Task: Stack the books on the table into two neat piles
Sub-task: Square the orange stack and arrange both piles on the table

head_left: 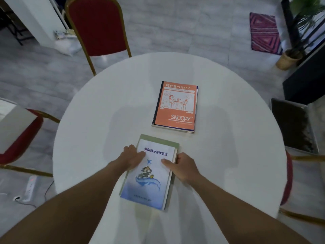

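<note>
A white-and-blue book (151, 180) with a plane and whale on its cover tops a pile near the table's front edge, lying on a larger green book (158, 138) with another book between them. My left hand (131, 158) grips the pile's left edge, thumb on the cover. My right hand (182, 164) grips its right edge, thumb on the cover. Farther back lies a second pile topped by an orange Snoopy book (175, 106), apart from both hands, with a darker book edge showing beneath it.
The round white table (98, 120) fills the middle. A red chair (98, 25) stands behind it, another red chair (19, 138) at the left. A dark laptop (293, 127) rests on a chair at the right. A power strip (30, 187) lies on the floor.
</note>
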The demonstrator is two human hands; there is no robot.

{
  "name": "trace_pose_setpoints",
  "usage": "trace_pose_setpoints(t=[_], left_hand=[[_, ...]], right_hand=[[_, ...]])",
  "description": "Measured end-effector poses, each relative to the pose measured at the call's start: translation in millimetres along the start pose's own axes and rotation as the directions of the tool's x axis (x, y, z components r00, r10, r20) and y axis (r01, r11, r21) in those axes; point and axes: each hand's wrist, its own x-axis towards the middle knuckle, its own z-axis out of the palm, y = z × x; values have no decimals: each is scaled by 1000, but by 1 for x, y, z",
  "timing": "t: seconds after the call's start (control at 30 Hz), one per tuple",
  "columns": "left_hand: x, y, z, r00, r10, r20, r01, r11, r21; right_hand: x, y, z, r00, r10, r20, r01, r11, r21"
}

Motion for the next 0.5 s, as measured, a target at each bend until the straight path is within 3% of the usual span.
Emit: trace_pose_setpoints(t=[0.27,0.5], left_hand=[[-18,-3,11,999,-49,-3,47,975,-216],[-29,5,11,998,27,-59,-46,939,-340]], right_hand=[[-10,1,9,996,62,67,-72,984,163],[-8,7,16,996,60,61,-77,933,351]])
